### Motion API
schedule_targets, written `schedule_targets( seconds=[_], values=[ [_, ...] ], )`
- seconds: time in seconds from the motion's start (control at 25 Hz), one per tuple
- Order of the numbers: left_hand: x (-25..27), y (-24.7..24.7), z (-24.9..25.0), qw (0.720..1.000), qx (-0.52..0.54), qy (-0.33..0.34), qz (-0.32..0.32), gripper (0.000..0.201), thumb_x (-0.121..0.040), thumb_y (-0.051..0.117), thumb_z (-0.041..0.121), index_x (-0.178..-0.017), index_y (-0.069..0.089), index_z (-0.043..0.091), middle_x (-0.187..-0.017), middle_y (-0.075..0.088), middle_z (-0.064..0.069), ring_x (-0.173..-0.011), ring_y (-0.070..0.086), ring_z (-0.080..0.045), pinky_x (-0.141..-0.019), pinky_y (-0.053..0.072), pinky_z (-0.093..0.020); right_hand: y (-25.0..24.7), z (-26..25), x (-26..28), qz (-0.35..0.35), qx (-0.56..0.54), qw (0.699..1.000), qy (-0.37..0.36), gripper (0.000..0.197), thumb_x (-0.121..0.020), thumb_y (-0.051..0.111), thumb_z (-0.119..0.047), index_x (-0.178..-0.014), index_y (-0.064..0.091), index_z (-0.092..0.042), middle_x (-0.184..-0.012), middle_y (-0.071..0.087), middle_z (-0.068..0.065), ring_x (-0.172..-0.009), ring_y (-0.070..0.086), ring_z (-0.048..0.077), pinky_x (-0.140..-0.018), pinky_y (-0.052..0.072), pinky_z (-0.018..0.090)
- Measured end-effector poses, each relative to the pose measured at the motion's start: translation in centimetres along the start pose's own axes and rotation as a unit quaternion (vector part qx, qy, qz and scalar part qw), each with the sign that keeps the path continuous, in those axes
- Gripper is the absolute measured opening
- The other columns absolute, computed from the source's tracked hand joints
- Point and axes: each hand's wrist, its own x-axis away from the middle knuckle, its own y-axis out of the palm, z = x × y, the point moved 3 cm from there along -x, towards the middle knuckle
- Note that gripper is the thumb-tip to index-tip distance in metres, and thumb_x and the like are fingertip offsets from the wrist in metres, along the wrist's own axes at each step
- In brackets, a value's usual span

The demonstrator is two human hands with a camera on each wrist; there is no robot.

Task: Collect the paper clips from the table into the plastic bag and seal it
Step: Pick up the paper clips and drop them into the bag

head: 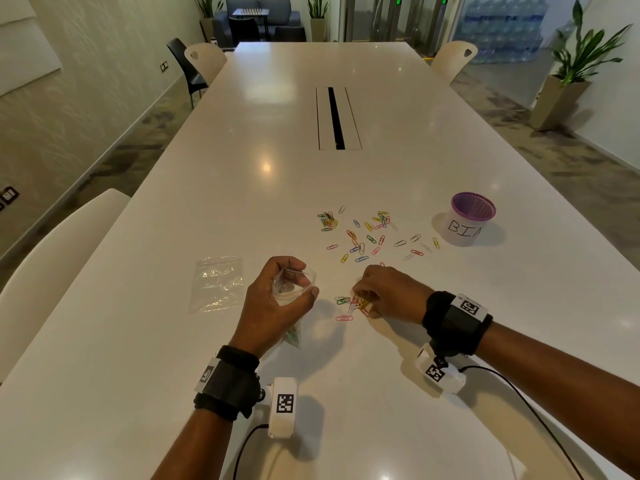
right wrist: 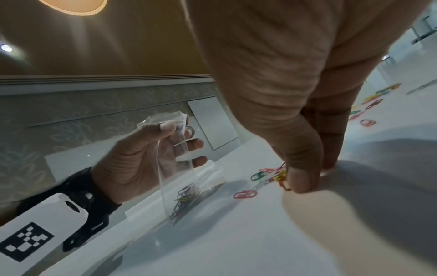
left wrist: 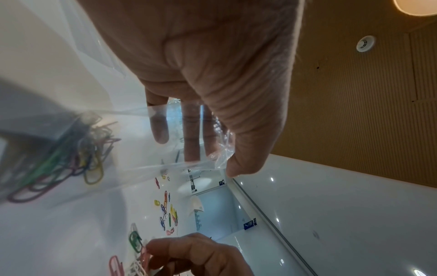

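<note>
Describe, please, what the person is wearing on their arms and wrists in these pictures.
Both forearms are bare, with no sleeves showing. Each wrist carries a wide black strap band bearing a white tag with a black square code. A white boxy camera unit printed with the same kind of code hangs from the left band, and another from the right one. A thin black cable trails from each unit.

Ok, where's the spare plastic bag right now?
In the head view the spare plastic bag lies flat on the table, just left of the left hand, which holds the open bag.
</note>
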Motion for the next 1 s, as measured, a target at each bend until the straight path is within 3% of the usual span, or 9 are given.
schedule_targets(
  seconds=[0.12,0.2,0.28,0.4,0.48,0.56,0.72,0.84,1.0],
  values=[
    [-0.1,0.0,0.0,1.000,-0.004,0.001,-0.003,0.039,-0.088,0.087,0.012,-0.117,0.065,0.024,-0.100,0.076,0.012,-0.100,0.073,-0.012,-0.096,0.055,-0.022,0.4,-1.2,-0.7,0.023,-0.003,1.000,-0.021,0.015,-0.088,0.078,-0.019,-0.093,0.069,-0.007,-0.094,0.058,0.004,-0.084,0.061,0.025,-0.072,0.052,0.037],
    [-0.1,-0.1,-0.1,1.000,-0.004,0.001,-0.003,0.039,-0.088,0.087,0.013,-0.117,0.065,0.024,-0.100,0.076,0.013,-0.100,0.073,-0.012,-0.095,0.055,-0.021,0.3,-1.9,-0.7,0.037,-0.036,0.998,-0.027,0.015,-0.095,0.069,-0.018,-0.085,0.058,-0.018,-0.092,0.052,0.000,-0.082,0.057,0.022,-0.068,0.046,0.032],
    [0.0,-0.2,-0.2,1.000,-0.005,0.005,0.001,0.038,-0.088,0.087,0.014,-0.117,0.065,0.023,-0.101,0.076,0.013,-0.099,0.073,-0.012,-0.094,0.055,-0.018,0.5,-2.8,-0.5,0.026,-0.050,0.998,-0.026,0.015,-0.096,0.065,-0.033,-0.094,0.053,-0.023,-0.099,0.049,-0.002,-0.090,0.052,0.019,-0.072,0.044,0.029],
    [0.1,-0.2,-0.3,1.000,-0.007,0.006,0.000,0.039,-0.088,0.087,0.011,-0.118,0.064,0.022,-0.101,0.075,0.013,-0.098,0.073,-0.010,-0.094,0.055,-0.018,1.7,-3.8,0.2,0.018,0.008,0.999,-0.028,0.038,-0.094,0.064,-0.047,-0.125,0.061,-0.025,-0.121,0.053,0.001,-0.110,0.047,0.022,-0.084,0.054,0.040],
    [0.1,-0.1,-0.3,1.000,-0.007,0.006,-0.003,0.039,-0.088,0.086,0.009,-0.118,0.064,0.021,-0.101,0.075,0.014,-0.099,0.073,-0.009,-0.095,0.056,-0.018,2.6,-4.4,0.4,0.058,0.041,0.996,-0.051,0.025,-0.099,0.064,-0.035,-0.121,0.068,-0.024,-0.123,0.058,0.003,-0.111,0.052,0.025,-0.081,0.056,0.039],
    [0.0,0.0,-0.3,1.000,-0.008,0.007,-0.003,0.039,-0.089,0.086,0.010,-0.118,0.064,0.022,-0.102,0.075,0.014,-0.099,0.073,-0.010,-0.095,0.056,-0.020,3.2,-4.5,0.4,0.084,0.053,0.992,-0.080,0.014,-0.100,0.065,-0.022,-0.109,0.075,-0.020,-0.115,0.064,0.003,-0.103,0.058,0.024,-0.073,0.053,0.030],
    [-0.1,0.2,-0.4,1.000,-0.009,0.011,-0.003,0.040,-0.085,0.086,0.022,-0.118,0.064,0.024,-0.104,0.074,0.014,-0.100,0.073,-0.009,-0.094,0.056,-0.015,3.1,-4.6,0.0,0.093,0.038,0.993,-0.068,0.011,-0.095,0.070,-0.010,-0.098,0.079,-0.016,-0.103,0.069,0.000,-0.093,0.062,0.021,-0.073,0.053,0.027],
    [-0.1,0.3,-0.4,1.000,-0.022,0.008,-0.006,0.041,-0.088,0.088,0.014,-0.118,0.063,0.028,-0.104,0.074,0.017,-0.099,0.072,-0.005,-0.092,0.053,-0.009,2.6,-5.0,-0.1,0.079,0.031,0.995,-0.056,0.012,-0.094,0.067,-0.003,-0.094,0.075,-0.012,-0.097,0.066,0.005,-0.087,0.060,0.021,-0.068,0.044,0.025],
    [-0.1,0.5,-0.5,1.000,-0.026,0.007,-0.008,0.041,-0.088,0.087,0.013,-0.118,0.062,0.028,-0.104,0.074,0.019,-0.100,0.072,-0.004,-0.092,0.052,-0.008,1.6,-5.1,-0.2,0.057,-0.027,0.997,-0.038,0.014,-0.093,0.065,-0.002,-0.100,0.073,-0.011,-0.102,0.065,0.007,-0.087,0.060,0.020,-0.078,0.053,0.031]
  ],
)
